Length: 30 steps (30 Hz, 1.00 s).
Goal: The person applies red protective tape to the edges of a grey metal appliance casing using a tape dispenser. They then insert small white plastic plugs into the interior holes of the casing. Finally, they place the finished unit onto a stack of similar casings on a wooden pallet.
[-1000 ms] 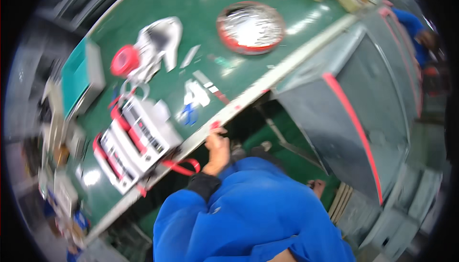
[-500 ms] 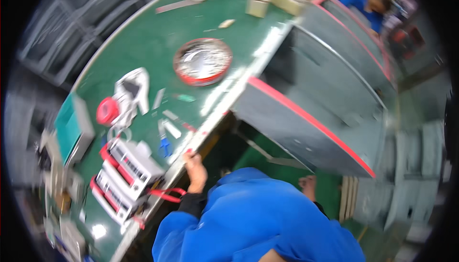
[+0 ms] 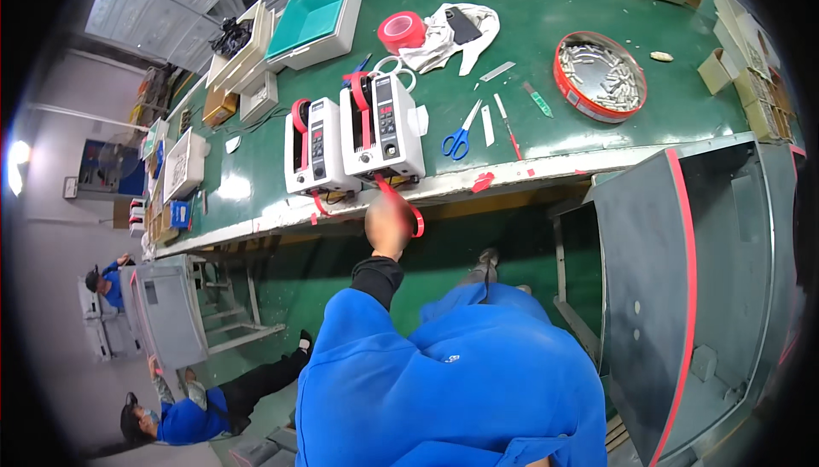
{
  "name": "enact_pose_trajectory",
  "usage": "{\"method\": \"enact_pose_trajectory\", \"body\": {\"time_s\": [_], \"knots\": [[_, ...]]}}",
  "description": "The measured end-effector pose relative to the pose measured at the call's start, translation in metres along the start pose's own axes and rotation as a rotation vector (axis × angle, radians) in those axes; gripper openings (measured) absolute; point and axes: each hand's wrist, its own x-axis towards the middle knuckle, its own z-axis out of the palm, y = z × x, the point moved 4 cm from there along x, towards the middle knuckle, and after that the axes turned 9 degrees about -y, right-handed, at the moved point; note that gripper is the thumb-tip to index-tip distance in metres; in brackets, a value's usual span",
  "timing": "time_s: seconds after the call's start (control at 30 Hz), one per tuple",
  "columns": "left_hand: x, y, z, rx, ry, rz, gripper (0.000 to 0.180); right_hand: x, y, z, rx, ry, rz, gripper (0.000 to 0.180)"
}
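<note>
My left hand (image 3: 388,226) reaches to the near edge of the green-topped table, just below the larger white tape dispenser (image 3: 381,121). A strip of red tape (image 3: 417,221) comes down from that dispenser and curls beside my hand. My fingers are smeared, so whether they grip the strip cannot be made out. To the left stands a second white tape dispenser (image 3: 322,147), also with a red roll and a short red strip hanging from its front. My right hand is out of sight.
Blue-handled scissors (image 3: 458,141), a red-handled knife (image 3: 509,130) and a red-rimmed round tin (image 3: 560,75) of small pale pieces lie on the table (image 3: 281,83). A grey panel cabinet (image 3: 640,271) with red-taped edges stands right. Two people (image 3: 192,416) (image 3: 109,284) are at left.
My view has swung left, bringing the dispensers to the middle. My left hand has moved from the bare table edge to the hanging red tape. My right hand has left the picture.
</note>
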Motion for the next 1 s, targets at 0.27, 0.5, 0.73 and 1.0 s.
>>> {"method": "enact_pose_trajectory", "body": {"time_s": [0.27,0.5,0.73,1.0], "knots": [[0.029,-0.017,0.011,-0.31,-0.42,0.182,0.019,0.004,0.011,0.003,0.014,-0.075,0.016,0.016],[-0.003,0.008,-0.028,-0.267,-0.266,0.324,0.01,-0.036,-0.022,0.033,0.003,-0.053,-0.008,0.015],[-0.007,0.005,-0.033,-0.476,-0.565,0.203,0.014,-0.078,-0.086,0.173,-0.186,-0.189,-0.161,0.012],[0.004,-0.014,-0.026,-0.594,-0.622,0.274,0.012,-0.116,-0.229,0.471,-0.655,-0.975,-0.801,0.035]]}}
